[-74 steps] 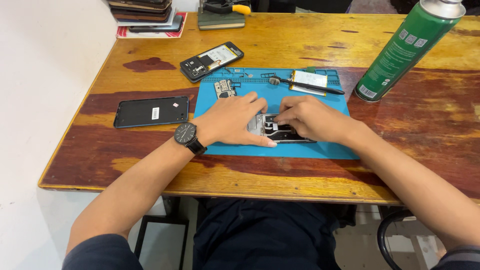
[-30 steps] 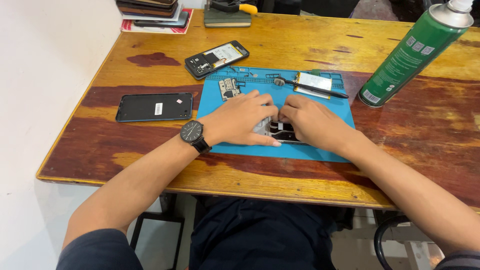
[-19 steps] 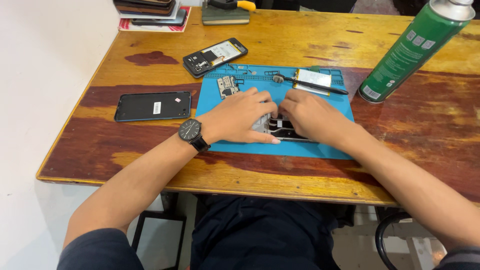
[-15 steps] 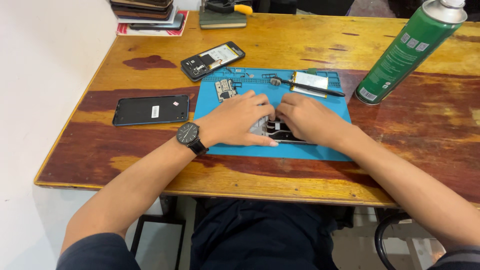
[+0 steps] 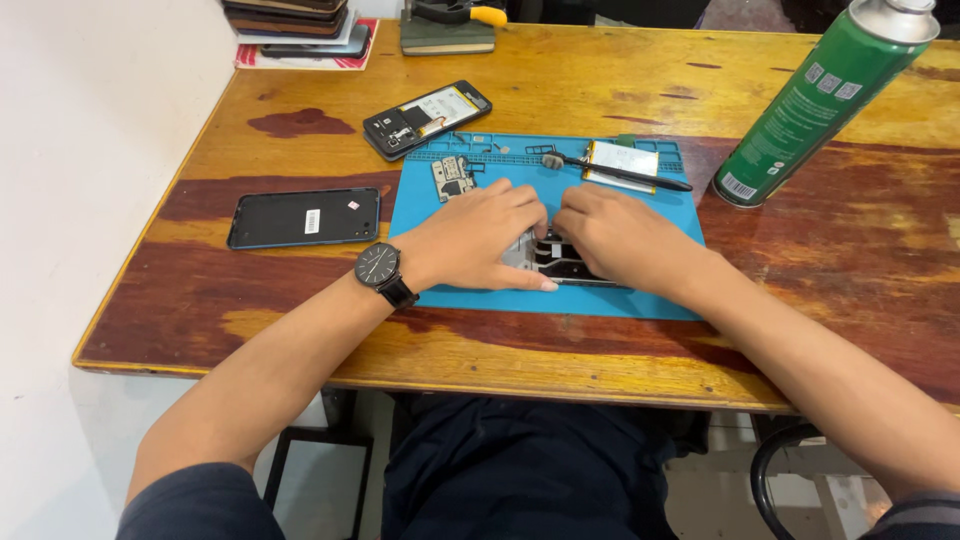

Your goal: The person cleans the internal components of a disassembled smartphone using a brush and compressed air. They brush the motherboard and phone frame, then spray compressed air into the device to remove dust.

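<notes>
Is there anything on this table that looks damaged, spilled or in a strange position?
Yes. The green spray can looks strongly tilted, perhaps only from the camera angle. The wooden table has dark, worn patches. The opened phone lies askew, half off the blue mat.

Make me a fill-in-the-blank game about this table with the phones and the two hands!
1. Both hands, the left hand and the right hand, rest on an opened phone that lies on a ____ mat.
2. The wristwatch is on the ____ arm.
3. The tall spray can is coloured ____.
4. The black phone back cover lies on the wooden table, to the ____ of the mat.

Missing words: blue; left; green; left
</notes>
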